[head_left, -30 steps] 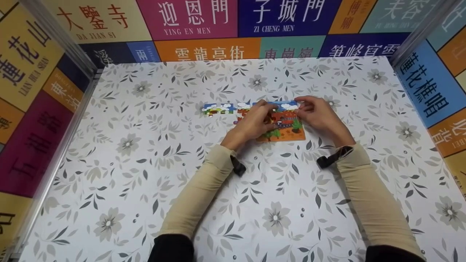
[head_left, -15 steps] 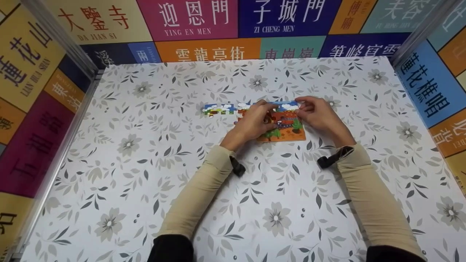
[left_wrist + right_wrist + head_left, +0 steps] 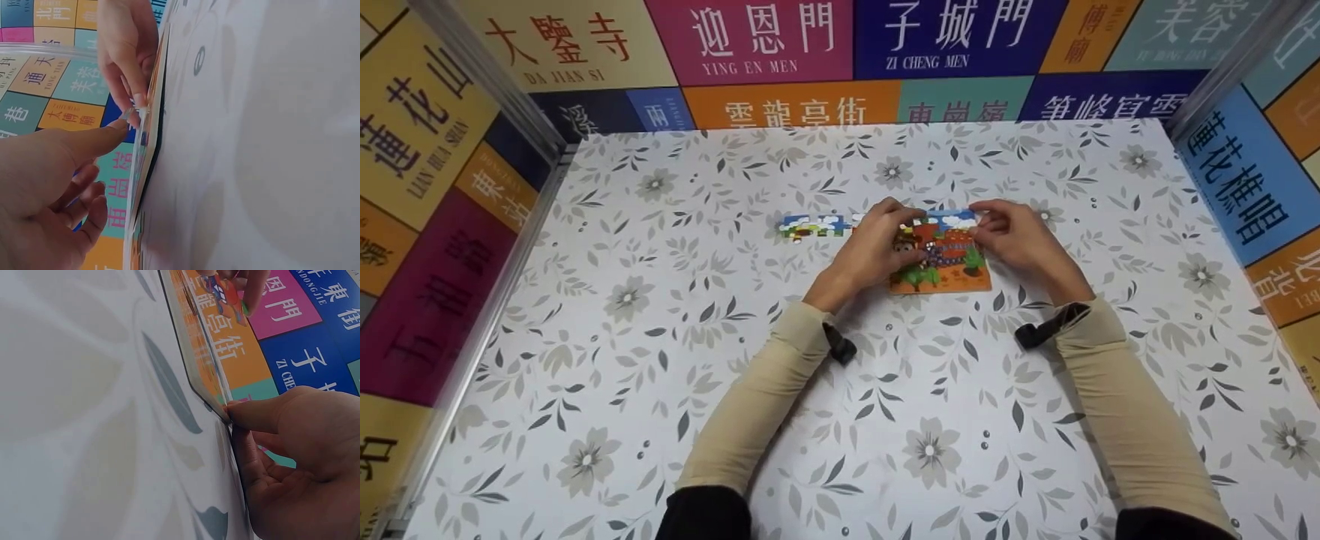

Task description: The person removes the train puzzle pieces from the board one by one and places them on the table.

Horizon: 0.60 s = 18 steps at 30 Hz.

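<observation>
A colourful jigsaw puzzle [image 3: 952, 279] with blue sky, red rocks and orange ground lies towards the back of the table. My left hand [image 3: 870, 247] is over its left part and pinches a small red and blue puzzle piece [image 3: 228, 297] between thumb and fingers, raised above the puzzle in the right wrist view. My right hand [image 3: 1016, 236] pinches the puzzle's right edge near the top corner, thumb on top, as the right wrist view shows. The left hand hides the puzzle's left part in the head view.
A short strip of joined puzzle pieces [image 3: 814, 226] extends left from the puzzle's top edge. The table [image 3: 607, 375] has a white leaf-and-flower covering. Panels with large lettering [image 3: 780, 45] stand along the back and both sides.
My left hand has drawn slightly back to the left with the puzzle piece, baring more of the puzzle's middle. The right hand stays at the right edge.
</observation>
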{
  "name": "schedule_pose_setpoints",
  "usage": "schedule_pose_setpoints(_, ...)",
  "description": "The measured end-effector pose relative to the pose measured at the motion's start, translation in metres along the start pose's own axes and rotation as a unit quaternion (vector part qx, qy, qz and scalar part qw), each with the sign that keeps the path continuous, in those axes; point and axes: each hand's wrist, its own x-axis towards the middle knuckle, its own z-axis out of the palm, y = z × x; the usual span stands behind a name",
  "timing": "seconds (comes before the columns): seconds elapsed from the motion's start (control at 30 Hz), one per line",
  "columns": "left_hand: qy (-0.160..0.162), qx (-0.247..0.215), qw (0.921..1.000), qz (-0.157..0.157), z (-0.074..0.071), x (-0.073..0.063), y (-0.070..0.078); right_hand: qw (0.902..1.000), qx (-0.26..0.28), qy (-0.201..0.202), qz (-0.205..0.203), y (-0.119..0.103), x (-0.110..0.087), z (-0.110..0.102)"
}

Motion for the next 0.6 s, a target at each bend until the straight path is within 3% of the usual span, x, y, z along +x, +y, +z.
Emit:
schedule_pose_setpoints(0.23, 0.013, -0.009, 0.9999, -0.001, -0.009, -0.008, -0.004, 1.0000, 0.007, -0.001, 0.007, 0.001, 0.001, 0.001)
schedule_pose_setpoints(0.6, 0.042, -0.009, 0.9990, 0.010, -0.027, -0.021, -0.013, 0.9996, -0.024, 0.006, -0.015, 0.004, 0.003, 0.000)
